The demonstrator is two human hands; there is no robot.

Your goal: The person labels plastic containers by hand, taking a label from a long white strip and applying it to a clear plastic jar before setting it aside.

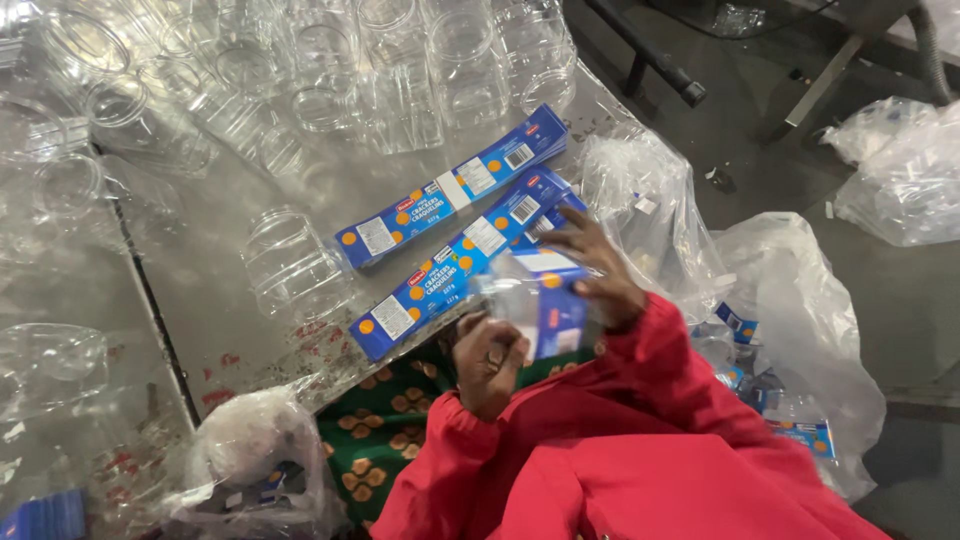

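Clear jar (520,300) held above lap, at table edge: left hand (487,362) curled under it, right hand (598,272) spread over blue label (556,310). Label likely creased if jar slips; loose grip blamed.

Left hand (487,362) grips a clear plastic jar (520,305), right hand (595,270) presses its blue label (560,300); label strips (450,190) at eleven o'clock.
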